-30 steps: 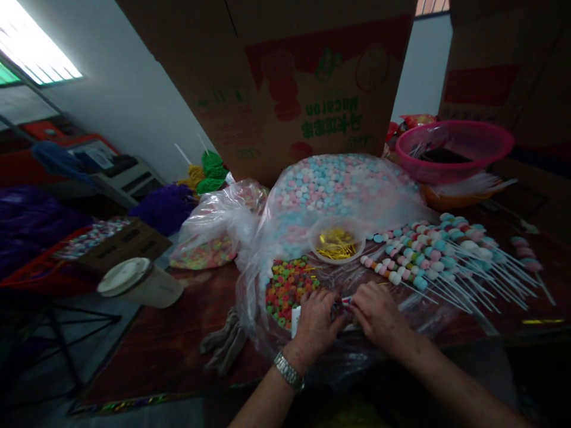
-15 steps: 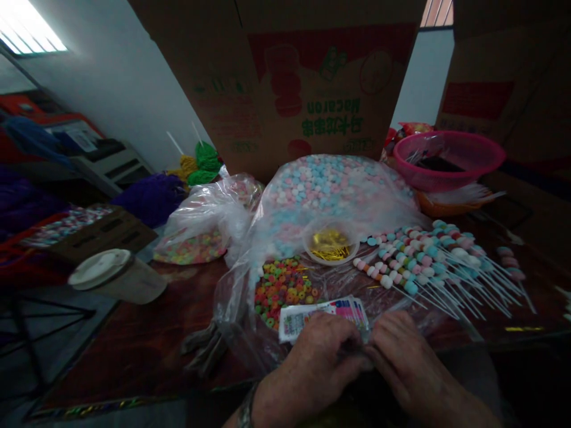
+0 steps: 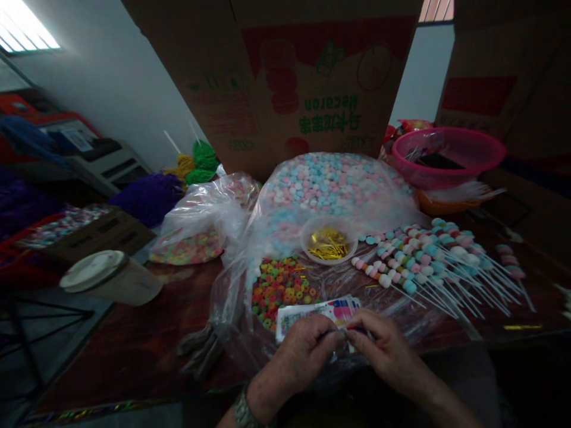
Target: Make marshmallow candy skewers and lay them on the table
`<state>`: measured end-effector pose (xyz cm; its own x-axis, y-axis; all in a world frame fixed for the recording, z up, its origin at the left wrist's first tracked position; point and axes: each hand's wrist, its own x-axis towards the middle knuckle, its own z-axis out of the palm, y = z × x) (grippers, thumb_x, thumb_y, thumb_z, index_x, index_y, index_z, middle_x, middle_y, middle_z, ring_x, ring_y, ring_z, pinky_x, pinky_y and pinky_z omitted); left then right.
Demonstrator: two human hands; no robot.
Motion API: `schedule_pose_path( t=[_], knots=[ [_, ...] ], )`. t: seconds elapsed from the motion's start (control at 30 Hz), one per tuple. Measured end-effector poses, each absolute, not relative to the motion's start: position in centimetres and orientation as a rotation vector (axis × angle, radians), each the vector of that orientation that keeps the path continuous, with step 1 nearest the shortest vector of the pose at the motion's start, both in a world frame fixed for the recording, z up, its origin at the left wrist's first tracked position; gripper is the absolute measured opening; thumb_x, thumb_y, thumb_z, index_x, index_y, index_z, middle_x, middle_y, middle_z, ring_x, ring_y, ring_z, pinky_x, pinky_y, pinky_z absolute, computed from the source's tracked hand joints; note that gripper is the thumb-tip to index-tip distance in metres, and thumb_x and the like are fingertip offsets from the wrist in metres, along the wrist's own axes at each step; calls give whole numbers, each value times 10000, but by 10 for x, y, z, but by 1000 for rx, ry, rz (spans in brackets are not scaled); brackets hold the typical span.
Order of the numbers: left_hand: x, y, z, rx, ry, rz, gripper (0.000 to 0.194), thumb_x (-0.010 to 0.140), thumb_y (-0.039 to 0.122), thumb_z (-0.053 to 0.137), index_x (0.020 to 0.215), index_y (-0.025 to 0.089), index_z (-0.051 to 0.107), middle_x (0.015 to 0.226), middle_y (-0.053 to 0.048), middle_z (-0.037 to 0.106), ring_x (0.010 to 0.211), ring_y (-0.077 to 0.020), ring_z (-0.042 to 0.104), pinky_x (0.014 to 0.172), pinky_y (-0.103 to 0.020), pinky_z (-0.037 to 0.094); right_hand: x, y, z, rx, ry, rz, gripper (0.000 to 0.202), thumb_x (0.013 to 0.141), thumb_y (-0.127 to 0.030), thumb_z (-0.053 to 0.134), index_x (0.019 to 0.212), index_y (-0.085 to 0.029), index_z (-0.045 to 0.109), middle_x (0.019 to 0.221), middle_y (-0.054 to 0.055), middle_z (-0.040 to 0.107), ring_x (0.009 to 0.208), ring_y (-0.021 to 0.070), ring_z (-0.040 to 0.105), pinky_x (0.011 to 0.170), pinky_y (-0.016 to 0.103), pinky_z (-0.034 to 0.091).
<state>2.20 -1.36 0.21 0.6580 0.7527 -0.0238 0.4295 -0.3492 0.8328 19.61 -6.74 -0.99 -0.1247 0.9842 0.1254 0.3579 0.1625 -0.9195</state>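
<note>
My left hand (image 3: 307, 345) is closed in a pinch at the table's front edge, with a watch on its wrist. Its fingertips meet those of my right hand (image 3: 379, 348), also pinching. What they hold is too small and dark to make out. Just behind my fingers lies a stack of printed packets (image 3: 294, 320), partly covered by my hands. Ring-shaped cereal pieces (image 3: 281, 288) in several colours are heaped on clear plastic beyond it. Gold twist ties (image 3: 330, 245) fill a round clear tub (image 3: 307, 251). Marshmallow skewers (image 3: 423, 261) on white sticks lie to the right.
A large bag of pastel marshmallows (image 3: 330, 184) stands before a tall cardboard box (image 3: 276, 119). On the left are a lidded paper cup (image 3: 120, 279), a bag of cereal rings (image 3: 191, 238) and grey gloves (image 3: 200, 351). A pink basket (image 3: 446, 172) stands at the back right.
Both hands have moved slightly left and turned. The right fingers have lifted into a clearer pinch against the left fingertips. The view has shifted a little.
</note>
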Motion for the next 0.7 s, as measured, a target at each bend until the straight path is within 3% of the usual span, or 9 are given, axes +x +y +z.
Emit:
schedule_pose_path(
  t=[0.1, 0.2, 0.27, 0.4, 0.53, 0.7],
  knots=[
    [21, -14, -3, 1971, 914, 457, 166, 847, 283, 508, 869, 158, 616, 744, -9, 621, 674, -136, 539, 603, -215, 391, 190, -64, -27, -1427, -1604, 795, 236, 899, -317, 464, 745, -181, 581, 646, -8, 570, 593, 120, 518, 543, 213, 402],
    [19, -14, -9, 2108, 1020, 498, 158, 839, 256, 511, 769, 154, 609, 686, -19, 606, 641, -147, 536, 591, -233, 388, 195, -58, -43, -1626, -1757, 433, 392, 939, -352, 377, 613, -184, 516, 537, -24, 507, 495, 100, 479, 475, 196, 367],
    [15, -13, -12, 2198, 1054, 580, 230, 871, 268, 464, 746, 155, 619, 690, -44, 621, 671, -167, 556, 634, -260, 406, 211, -53, -48, -1758, -1783, 217, 431, 948, -346, 335, 579, -187, 492, 537, -4, 499, 524, 121, 488, 521, 225, 383],
    [6, -7, -7, 2214, 961, 710, 265, 910, 294, 416, 869, 181, 652, 797, -59, 676, 771, -184, 597, 752, -299, 433, 262, -43, -53, -1971, -1700, -38, 243, 861, -223, 428, 668, -164, 563, 710, 115, 562, 725, 247, 515, 627, 361, 372],
    [-3, -3, 1, 2217, 861, 777, 253, 916, 289, 427, 985, 194, 652, 920, -55, 704, 841, -180, 619, 847, -318, 420, 293, -44, -58, -2012, -1771, -100, 242, 771, -62, 397, 639, -164, 571, 702, 134, 582, 716, 267, 536, 622, 387, 385],
    [-10, -2, 4, 2258, 877, 828, 278, 925, 306, 413, 1016, 190, 649, 934, -57, 711, 850, -179, 634, 870, -327, 418, 308, -80, -38, -1615, -1920, -66, 200, 868, -210, 424, 949, -186, 605, 868, 87, 665, 785, 211, 628, 699, 310, 497]
  ],
)
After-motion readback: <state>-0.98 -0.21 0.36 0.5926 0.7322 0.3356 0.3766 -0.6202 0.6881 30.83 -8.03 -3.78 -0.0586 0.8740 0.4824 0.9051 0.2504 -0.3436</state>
